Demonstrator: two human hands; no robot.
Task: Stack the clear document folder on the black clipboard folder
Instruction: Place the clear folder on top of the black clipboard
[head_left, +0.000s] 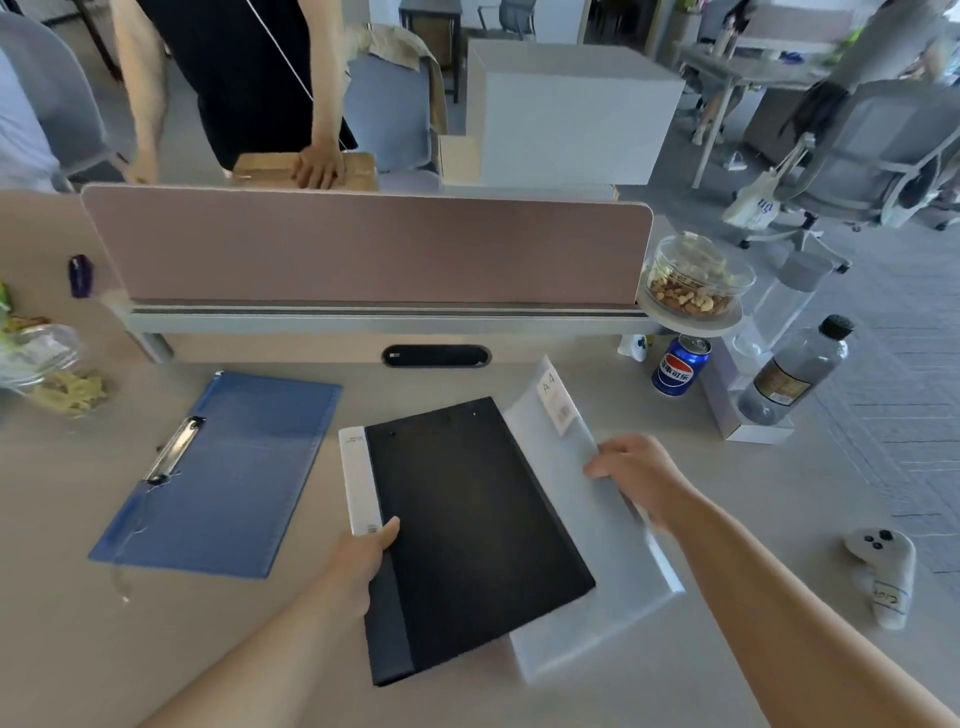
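The black clipboard folder (467, 525) lies on the desk in front of me, with a white spine label along its left edge. My left hand (363, 561) grips that left edge, thumb on top. The clear document folder (597, 545) lies to the right, tilted, and its left part is tucked under the black folder. My right hand (634, 473) holds the clear folder's right edge, fingers curled around it. A white A4 sticker shows on its far corner.
A blue clipboard folder (223, 473) lies to the left. At the right are a Pepsi can (679, 366), a dark bottle (795, 374), a bowl of nuts (693, 283) and a white controller (883, 571). A pink divider (363, 244) closes the back; a person stands behind it.
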